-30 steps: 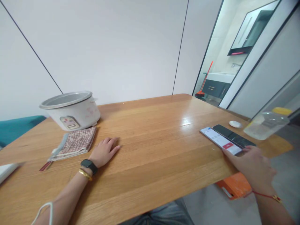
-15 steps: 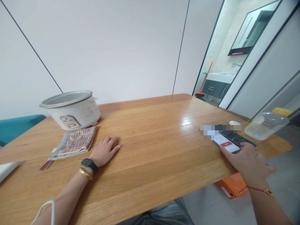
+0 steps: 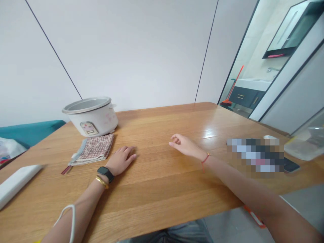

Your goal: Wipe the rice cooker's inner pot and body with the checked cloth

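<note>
The white cooker point(image 3: 103, 118) bears a front label point(image 3: 89, 128) too small to read. Before it lies the folded cloth point(image 3: 97, 149), just beside the left hand point(image 3: 120, 161), which rests released on the table point(image 3: 152, 192). Bare wood stretches toward the far edge between it and the right hand point(image 3: 184, 145), loosely curled, grasping nothing visible. Pixelation partly hides a dark phone point(image 3: 291, 165).

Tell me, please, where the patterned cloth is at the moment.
In the head view, the patterned cloth lies on the left side of the wooden table, just in front of the white cooker, with the left hand close to its right.
</note>
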Available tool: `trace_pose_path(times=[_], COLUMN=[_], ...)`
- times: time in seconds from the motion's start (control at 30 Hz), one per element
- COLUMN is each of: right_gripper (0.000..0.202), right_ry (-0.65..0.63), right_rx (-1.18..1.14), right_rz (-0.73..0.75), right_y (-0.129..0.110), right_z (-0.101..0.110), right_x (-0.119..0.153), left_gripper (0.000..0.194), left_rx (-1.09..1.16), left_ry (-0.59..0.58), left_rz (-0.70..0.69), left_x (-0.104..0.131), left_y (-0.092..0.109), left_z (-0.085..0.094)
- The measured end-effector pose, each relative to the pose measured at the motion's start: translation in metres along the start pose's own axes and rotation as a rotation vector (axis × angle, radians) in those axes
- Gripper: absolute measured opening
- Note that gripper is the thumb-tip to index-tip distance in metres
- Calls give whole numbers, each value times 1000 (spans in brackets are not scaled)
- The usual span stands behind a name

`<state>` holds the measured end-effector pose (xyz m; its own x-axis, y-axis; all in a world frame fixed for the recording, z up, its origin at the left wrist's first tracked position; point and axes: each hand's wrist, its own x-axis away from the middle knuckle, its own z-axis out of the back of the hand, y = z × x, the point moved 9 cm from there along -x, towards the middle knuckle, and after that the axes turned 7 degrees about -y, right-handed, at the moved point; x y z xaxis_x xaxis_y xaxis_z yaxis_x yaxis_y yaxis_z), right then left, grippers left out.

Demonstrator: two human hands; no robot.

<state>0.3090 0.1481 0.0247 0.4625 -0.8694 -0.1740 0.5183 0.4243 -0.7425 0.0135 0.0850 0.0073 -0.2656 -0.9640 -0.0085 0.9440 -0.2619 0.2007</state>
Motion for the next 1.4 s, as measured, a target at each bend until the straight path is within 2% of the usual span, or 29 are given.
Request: trace_pose_path(times=[0.07,0.13,0.33,0.73,1.4], right_gripper=[29,33,41,39,33], right_ry=[40,85,89,47,23], right_rx=[-189,-292,-422,-491,-439], right_rz=[19,17,-21,-18,7], right_y=[14,28,50,47,46], right_z=[-14,-19,-12,-20,-23], right_x=[-16,-23,-21,-22,-21], left_gripper=[54,53,53,53,53], left_rx=[12,14,-5,-27,-20], left_ry=[4,5,11,9,23], left_rz=[9,16,13,16,15], left_x=[1,1,0,1,1], left_y=[-1,-1,1,3,3], left_z=[1,1,1,1,1])
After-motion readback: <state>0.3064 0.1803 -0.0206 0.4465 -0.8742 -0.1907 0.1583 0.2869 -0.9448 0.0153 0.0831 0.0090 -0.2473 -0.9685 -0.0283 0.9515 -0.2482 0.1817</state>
